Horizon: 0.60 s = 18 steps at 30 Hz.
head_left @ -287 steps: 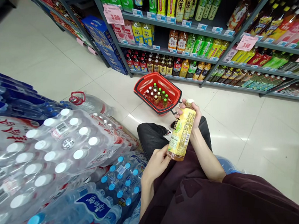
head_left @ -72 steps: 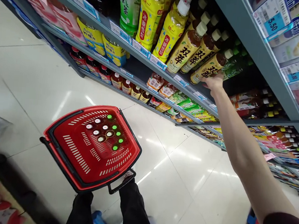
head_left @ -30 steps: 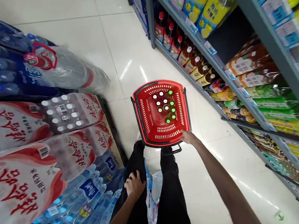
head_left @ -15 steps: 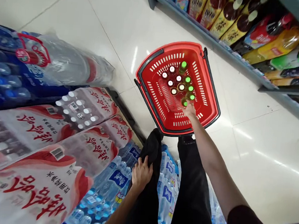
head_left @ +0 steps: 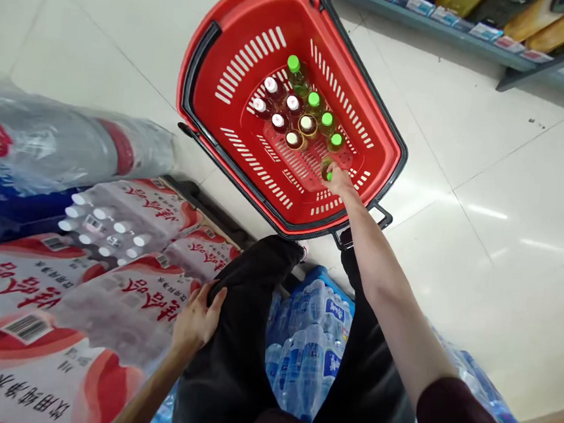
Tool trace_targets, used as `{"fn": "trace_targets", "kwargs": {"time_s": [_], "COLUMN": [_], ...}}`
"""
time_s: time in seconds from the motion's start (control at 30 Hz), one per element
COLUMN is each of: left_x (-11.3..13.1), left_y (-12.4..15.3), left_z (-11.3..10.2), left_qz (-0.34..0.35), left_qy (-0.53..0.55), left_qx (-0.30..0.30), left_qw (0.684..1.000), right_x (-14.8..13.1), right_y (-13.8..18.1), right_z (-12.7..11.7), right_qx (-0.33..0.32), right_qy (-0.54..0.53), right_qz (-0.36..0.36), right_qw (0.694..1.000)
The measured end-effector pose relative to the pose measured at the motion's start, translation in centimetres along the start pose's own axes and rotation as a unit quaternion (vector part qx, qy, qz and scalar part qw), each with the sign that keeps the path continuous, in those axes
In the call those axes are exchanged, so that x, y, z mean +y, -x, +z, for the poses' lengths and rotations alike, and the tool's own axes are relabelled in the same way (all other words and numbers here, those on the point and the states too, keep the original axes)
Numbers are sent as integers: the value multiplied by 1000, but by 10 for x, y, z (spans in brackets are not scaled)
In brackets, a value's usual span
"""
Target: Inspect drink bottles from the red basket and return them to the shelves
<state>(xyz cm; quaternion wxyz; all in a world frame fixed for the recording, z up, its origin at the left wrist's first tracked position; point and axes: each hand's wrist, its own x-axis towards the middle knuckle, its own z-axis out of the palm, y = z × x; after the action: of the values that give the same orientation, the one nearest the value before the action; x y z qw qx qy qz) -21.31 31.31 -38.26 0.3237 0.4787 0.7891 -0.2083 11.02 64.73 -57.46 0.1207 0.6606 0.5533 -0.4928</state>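
My right hand (head_left: pixel 340 181) reaches down into a red shopping basket (head_left: pixel 392 139), its fingers closed around a green-capped bottle (head_left: pixel 327 167) near the basket's front end. The hand hides part of that bottle. Beyond it stand several more green-capped bottles (head_left: pixel 326 120) in a row. Next to them are several white-capped bottles (head_left: pixel 278 122) with dark contents. My left hand (head_left: pixel 197 319) rests on my left knee (head_left: pixel 235 293) with its fingers spread and nothing in it.
Shrink-wrapped packs of water bottles (head_left: pixel 127 290) are stacked at left. Blue-labelled water packs (head_left: pixel 305 365) lie beneath me between my legs. A grey store shelf (head_left: pixel 426 27) with bottles runs along the top right. A black basket handle (head_left: pixel 360 225) sticks out by my right forearm.
My view has shifted, so the basket looks larger and further up and left. The bottle in my right hand now sits apart from the green-capped row. My left hand stays on my leg.
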Motion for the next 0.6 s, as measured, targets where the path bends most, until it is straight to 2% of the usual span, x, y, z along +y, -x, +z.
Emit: {"fn": "trace_targets", "kwargs": {"time_s": [0.13, 0.27, 0.43, 0.6], "left_x": [7, 26, 52, 68], "left_y": [3, 20, 57, 106], "left_z": [-6, -22, -40, -49], "left_qz": [-17, -53, -57, -15], "left_qy": [10, 21, 38, 72], "left_qx": [-9, 0, 29, 101], "left_qw": [1000, 998, 997, 992], "right_x": [-4, -11, -30, -54], "right_y": [35, 114, 253, 422], "right_z": [-11, -25, -38, -54], "right_qx": [39, 85, 156, 219], "right_qy": [-34, -76, -189, -264], "right_qz": [-31, -102, -200, -258], "right_qw": [998, 988, 949, 903]}}
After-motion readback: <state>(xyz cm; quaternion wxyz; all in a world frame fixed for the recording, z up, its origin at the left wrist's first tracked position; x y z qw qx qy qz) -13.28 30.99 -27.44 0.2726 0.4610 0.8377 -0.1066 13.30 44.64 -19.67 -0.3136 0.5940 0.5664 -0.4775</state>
